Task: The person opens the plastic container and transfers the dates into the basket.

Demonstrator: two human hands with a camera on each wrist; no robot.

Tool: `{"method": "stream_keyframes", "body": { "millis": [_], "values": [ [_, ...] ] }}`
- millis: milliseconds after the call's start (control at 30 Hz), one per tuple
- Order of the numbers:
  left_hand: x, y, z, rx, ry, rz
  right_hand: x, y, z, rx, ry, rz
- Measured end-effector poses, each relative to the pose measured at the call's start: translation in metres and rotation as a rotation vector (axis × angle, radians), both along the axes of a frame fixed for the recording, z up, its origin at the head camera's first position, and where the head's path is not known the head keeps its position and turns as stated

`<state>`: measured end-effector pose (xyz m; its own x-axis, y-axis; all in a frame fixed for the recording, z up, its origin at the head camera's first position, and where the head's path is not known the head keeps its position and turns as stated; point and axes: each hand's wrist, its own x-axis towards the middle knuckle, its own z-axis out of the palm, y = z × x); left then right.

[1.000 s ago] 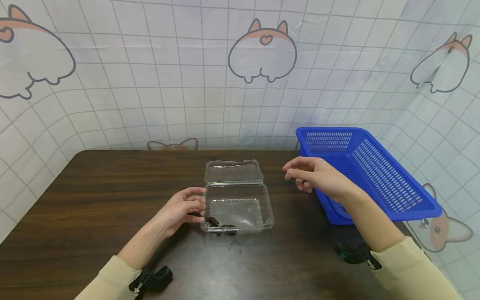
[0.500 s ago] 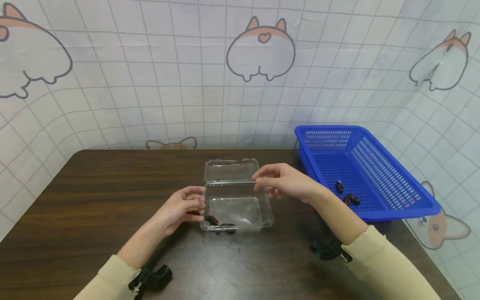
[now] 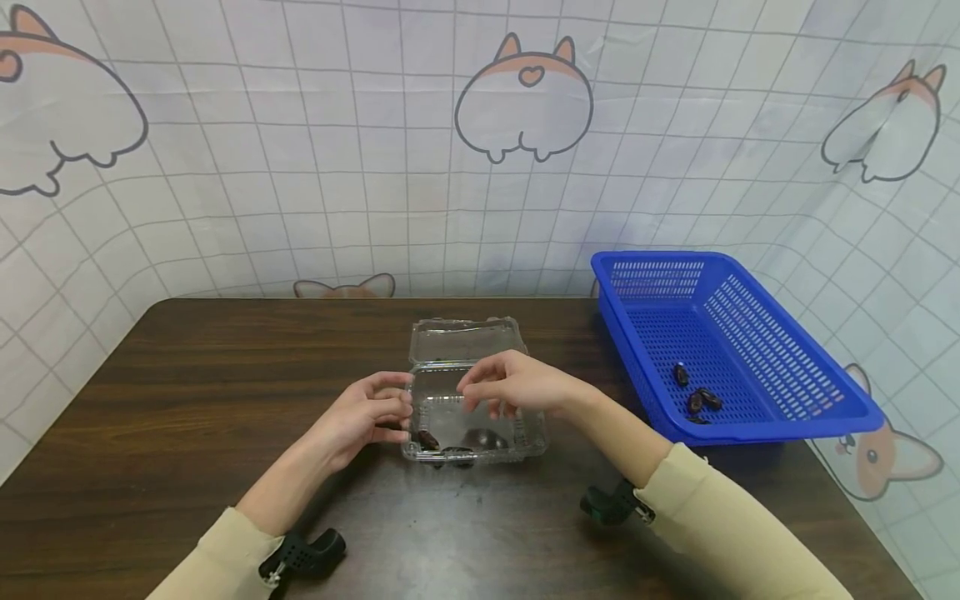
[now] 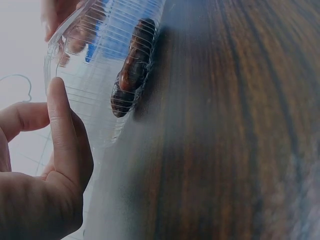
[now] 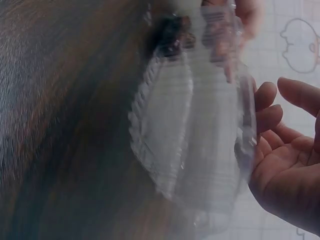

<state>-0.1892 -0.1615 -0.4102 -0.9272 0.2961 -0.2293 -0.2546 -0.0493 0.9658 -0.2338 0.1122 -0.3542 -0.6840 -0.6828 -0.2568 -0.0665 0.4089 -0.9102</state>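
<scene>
A clear plastic clamshell box (image 3: pixel 510 452) stands on the table with its lid laid back. Several dark brown, glossy dates (image 3: pixel 427 440) lie in its near left corner; through the box wall in the left wrist view, the dates (image 4: pixel 134 65) look pressed together. My left hand (image 3: pixel 360 421) rests its fingertips and thumb against the box's left side. Above the box's middle hovers my right hand (image 3: pixel 517 385), fingers loosely bent, no date visible between them. More dates (image 3: pixel 708 399) sit in the blue basket (image 3: pixel 738 432) on the right.
Dark wood-grain table (image 3: pixel 225 358) underneath; its back edge meets a white gridded curtain (image 3: pixel 360 167) with cartoon dogs. The basket stands at the table's right side with raised walls. The open lid (image 3: pixel 465 343) lies behind the box.
My right hand has moved left from beside the basket to above the box. Dates in the basket, hidden behind the arm before, now show. My left hand has stayed at the box.
</scene>
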Motion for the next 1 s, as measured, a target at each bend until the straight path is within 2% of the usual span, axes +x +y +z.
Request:
{"method": "stream_keyframes", "body": {
  "millis": [267,667,1000],
  "values": [
    [0.0,0.0,0.001,-0.003,-0.001,0.001,0.001,-0.018,-0.013,0.038,-0.004,0.031],
    [0.001,0.0,0.0,-0.006,-0.001,0.002,0.006,-0.036,-0.031,0.099,0.051,0.046],
    [0.0,0.0,-0.001,0.002,-0.003,-0.001,0.01,-0.045,-0.036,0.101,0.048,0.055]
  ]
}}
